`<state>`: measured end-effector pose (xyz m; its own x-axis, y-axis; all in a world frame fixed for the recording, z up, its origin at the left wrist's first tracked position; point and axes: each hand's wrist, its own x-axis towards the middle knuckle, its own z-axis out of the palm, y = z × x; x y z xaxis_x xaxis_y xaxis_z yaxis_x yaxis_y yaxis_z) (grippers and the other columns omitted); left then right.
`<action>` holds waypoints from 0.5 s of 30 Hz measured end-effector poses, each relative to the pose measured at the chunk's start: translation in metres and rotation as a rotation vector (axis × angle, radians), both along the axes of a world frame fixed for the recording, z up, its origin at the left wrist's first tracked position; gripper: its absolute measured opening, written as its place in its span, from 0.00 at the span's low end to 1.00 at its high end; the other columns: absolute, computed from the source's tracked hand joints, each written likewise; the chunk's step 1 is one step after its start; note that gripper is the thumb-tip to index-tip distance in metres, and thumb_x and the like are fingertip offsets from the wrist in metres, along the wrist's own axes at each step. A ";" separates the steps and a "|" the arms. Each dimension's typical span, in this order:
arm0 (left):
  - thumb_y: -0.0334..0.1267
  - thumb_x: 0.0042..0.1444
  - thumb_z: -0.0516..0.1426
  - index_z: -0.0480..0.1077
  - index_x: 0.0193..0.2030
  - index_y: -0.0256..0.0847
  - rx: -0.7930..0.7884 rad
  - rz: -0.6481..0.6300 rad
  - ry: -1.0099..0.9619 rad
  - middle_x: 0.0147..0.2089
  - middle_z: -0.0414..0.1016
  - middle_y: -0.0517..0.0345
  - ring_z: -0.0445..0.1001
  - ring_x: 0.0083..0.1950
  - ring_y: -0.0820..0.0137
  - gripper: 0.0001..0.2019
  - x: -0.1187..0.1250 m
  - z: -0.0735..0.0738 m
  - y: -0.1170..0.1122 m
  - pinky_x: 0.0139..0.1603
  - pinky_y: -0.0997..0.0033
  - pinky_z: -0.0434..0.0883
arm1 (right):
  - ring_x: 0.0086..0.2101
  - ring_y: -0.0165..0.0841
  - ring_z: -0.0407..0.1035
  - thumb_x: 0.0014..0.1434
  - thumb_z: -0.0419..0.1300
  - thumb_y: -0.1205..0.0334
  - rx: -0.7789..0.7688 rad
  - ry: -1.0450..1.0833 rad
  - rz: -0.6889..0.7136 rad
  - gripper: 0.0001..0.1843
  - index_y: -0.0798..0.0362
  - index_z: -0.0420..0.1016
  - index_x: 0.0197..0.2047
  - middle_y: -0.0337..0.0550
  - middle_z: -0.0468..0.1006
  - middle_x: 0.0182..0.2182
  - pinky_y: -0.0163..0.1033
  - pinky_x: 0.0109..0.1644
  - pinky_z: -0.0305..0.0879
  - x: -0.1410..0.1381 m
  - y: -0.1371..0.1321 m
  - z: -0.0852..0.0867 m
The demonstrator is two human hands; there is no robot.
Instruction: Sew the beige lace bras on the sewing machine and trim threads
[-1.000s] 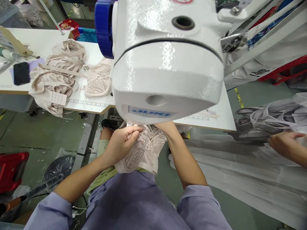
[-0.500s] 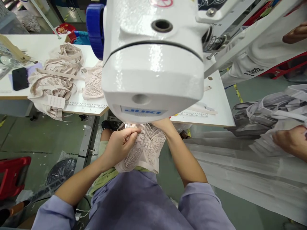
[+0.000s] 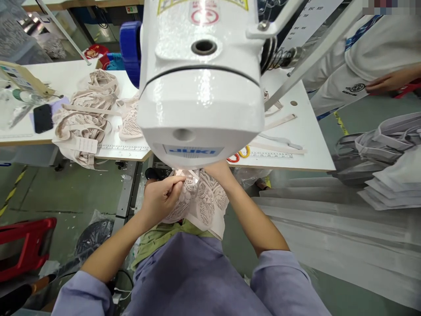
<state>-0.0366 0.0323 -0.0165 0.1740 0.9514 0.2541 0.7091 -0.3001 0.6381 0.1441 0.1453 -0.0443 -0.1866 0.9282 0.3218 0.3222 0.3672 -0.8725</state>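
Observation:
A beige lace bra (image 3: 208, 205) hangs over my lap below the white sewing machine head (image 3: 200, 105). My left hand (image 3: 162, 195) is closed, pinching the bra's upper edge between thumb and forefinger near a shiny strip. On the other side, my right hand (image 3: 219, 172) reaches under the machine head at the top of the bra. Its fingers are hidden by the machine, so their grip does not show. The needle area is also out of sight behind the head.
Beige lace bras (image 3: 87, 116) lie piled on the left tabletop by a black phone (image 3: 43, 118). Red- and yellow-handled scissors (image 3: 243, 152) and loose straps lie right. Grey straps (image 3: 388, 138) are stacked beyond the table, near a co-worker's hand (image 3: 391, 81). A red stool (image 3: 29, 248) stands lower left.
The view has shifted, showing the scissors more fully. My left hand has drawn slightly left with the bra's edge, and the lace is spread wider. The co-worker's hand has left the grey stack.

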 end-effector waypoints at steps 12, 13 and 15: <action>0.35 0.67 0.53 0.79 0.46 0.40 0.034 -0.076 0.054 0.38 0.84 0.60 0.81 0.34 0.71 0.12 0.005 0.000 0.004 0.33 0.75 0.68 | 0.30 0.35 0.62 0.59 0.58 0.52 0.015 -0.067 -0.021 0.14 0.50 0.66 0.26 0.38 0.63 0.25 0.44 0.40 0.69 0.003 0.004 -0.011; 0.35 0.67 0.53 0.79 0.46 0.40 0.037 -0.081 0.057 0.38 0.84 0.59 0.81 0.34 0.70 0.12 0.005 -0.001 0.004 0.33 0.74 0.68 | 0.30 0.36 0.63 0.59 0.58 0.52 0.015 -0.073 -0.021 0.14 0.49 0.65 0.26 0.38 0.63 0.25 0.45 0.40 0.69 0.004 0.004 -0.012; 0.35 0.67 0.53 0.79 0.46 0.40 0.039 -0.086 0.064 0.38 0.84 0.59 0.81 0.34 0.70 0.12 0.004 -0.002 0.004 0.33 0.74 0.68 | 0.30 0.36 0.63 0.58 0.58 0.53 0.008 -0.081 -0.020 0.13 0.49 0.65 0.26 0.39 0.63 0.26 0.46 0.42 0.70 0.004 0.004 -0.013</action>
